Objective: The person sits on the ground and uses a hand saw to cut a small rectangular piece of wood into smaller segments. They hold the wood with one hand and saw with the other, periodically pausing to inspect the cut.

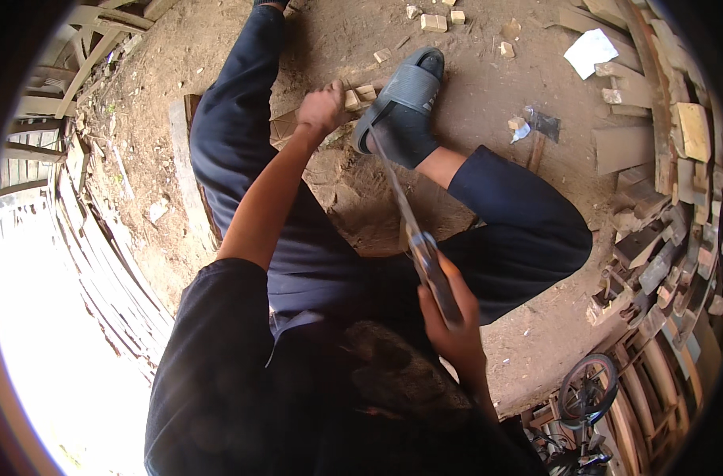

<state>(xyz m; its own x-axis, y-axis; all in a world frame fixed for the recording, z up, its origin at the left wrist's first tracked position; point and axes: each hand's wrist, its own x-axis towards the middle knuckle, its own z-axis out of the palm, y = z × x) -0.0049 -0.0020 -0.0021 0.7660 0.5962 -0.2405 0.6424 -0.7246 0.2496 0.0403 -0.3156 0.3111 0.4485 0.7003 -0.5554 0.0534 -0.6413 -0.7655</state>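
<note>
My right hand (457,309) is wrapped round the dark handle of a long, narrow-bladed tool (403,197). Its blade slants up and left, and the tip ends near the heel of my grey slide sandal (413,83). Whether it is a saw or a machete, I cannot tell. Farther ahead, my left hand (323,107) is closed low over the ground, with its fingers against a small pale piece of wood (352,100). That wood lies beside the sandal, and my hand hides part of it. The blade and the wood look apart.
Small wood blocks (434,23) lie scattered on the dirt ground (488,103) ahead. Stacked boards and offcuts (663,262) line the right side, with a bicycle wheel (588,389) at the lower right. A plank (188,166) lies beside my left leg; white paper (590,54) is at upper right.
</note>
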